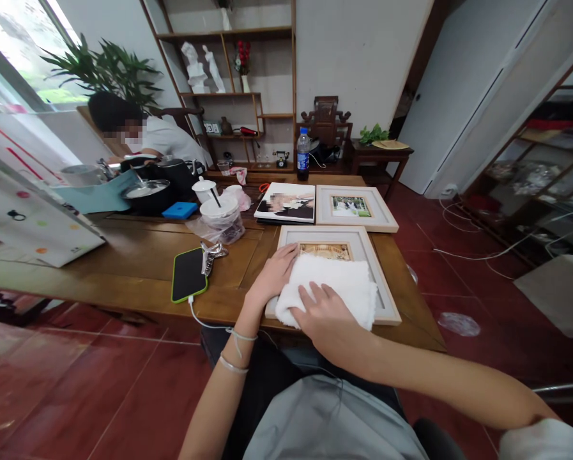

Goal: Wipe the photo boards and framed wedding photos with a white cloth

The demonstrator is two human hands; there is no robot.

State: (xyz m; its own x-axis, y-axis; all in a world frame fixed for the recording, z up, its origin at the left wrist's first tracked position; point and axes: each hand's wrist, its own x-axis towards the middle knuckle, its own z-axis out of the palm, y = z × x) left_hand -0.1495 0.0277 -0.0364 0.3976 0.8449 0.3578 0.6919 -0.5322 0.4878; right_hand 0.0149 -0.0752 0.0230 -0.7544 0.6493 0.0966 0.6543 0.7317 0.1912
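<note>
A light wooden picture frame point(382, 281) lies flat at the near edge of the wooden table point(137, 268). A folded white cloth point(343, 284) covers its lower half. My right hand point(322, 310) lies flat on the cloth's near left corner, fingers stretched out. My left hand point(271, 275) rests on the frame's left side, fingers flat and touching the cloth's edge.
Two more pictures, a frameless photo point(286, 203) and a framed one point(356, 207), lie behind. A green-cased phone point(189, 273) on a cable sits left, by a lidded plastic cup point(221, 217). Another person point(147, 137) sits at the far left. A bottle point(303, 153) stands at the back.
</note>
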